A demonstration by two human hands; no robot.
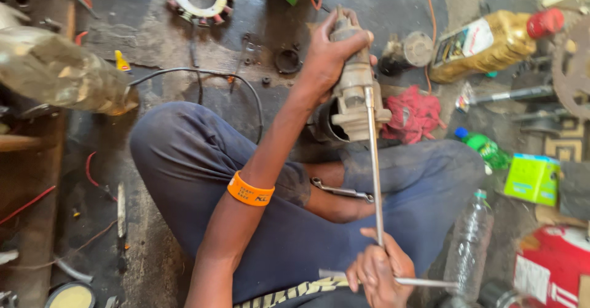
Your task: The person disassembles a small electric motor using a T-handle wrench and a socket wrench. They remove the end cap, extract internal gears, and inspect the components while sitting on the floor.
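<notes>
The grey, grimy cast-metal motor housing [353,87] stood above the seated person's lap, its long axis near-vertical and top end away. The long steel T-handle wrench [375,179] ran down from it. The left hand [329,56] clasped the housing's top; the right hand [378,274] gripped the wrench's crossbar. A red rag [415,114] lay just beside.
</notes>
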